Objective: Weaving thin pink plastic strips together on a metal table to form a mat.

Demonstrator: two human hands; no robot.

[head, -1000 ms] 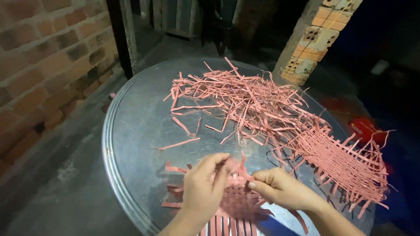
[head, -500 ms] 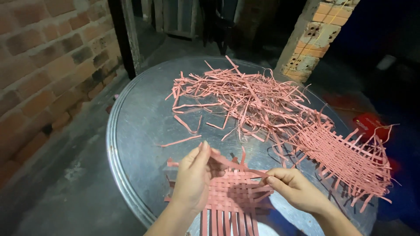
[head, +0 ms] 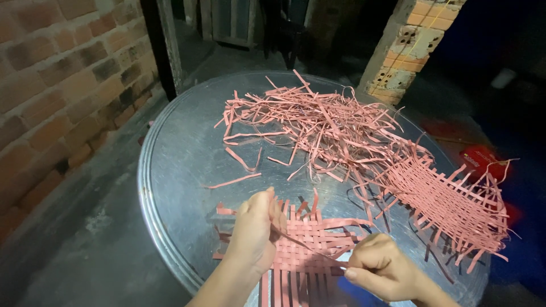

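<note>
Hands first: your left hand (head: 256,233) lies with fingers nearly closed on the near weave (head: 310,244), pressing it flat on the round metal counter (head: 170,170) so the strips do not shift. Your right hand (head: 381,270) is pinched shut on one thin pink strip (head: 307,247), held taut across the weave, probably to thread it. Farther right lies a second woven mat (head: 449,202), apart from your hands. Beyond it, the loose pile of pink strips (head: 318,122) waits within reach, with brick walls (head: 51,85) behind.
</note>
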